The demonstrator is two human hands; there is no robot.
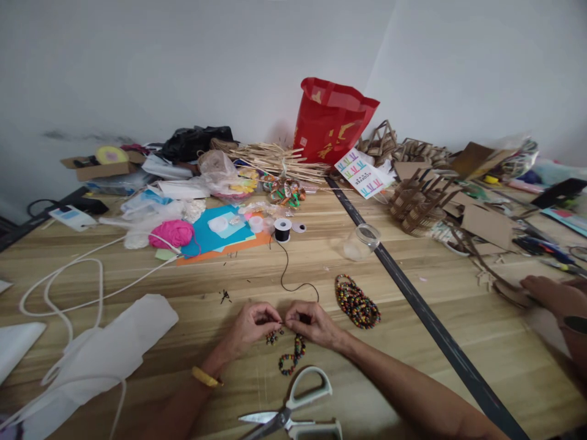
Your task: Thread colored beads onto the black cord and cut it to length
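My left hand [253, 325] and my right hand [312, 324] meet fingertip to fingertip just above the table, both pinching. A tiny dark bit shows between them, too small to tell whether bead or cord end. Black cord [287, 278] runs from a spool [282, 230] to behind my right hand, which grips it. Below that hand a string of multicoloured beads [292, 360] lies in a loop. A few loose brown beads [274, 337] sit under my left fingertips. Open-bladed scissors [293, 408] lie nearest me. To the right rests a coiled bead strand [356, 302].
Behind are pink yarn [173, 234], blue paper [206, 227], a clear plastic jar [362, 241], a red bag [334, 122] and small woven baskets [415, 205]. White cable [98, 287] loops at left. Another person's hand [550, 293] holds a brown strip at right.
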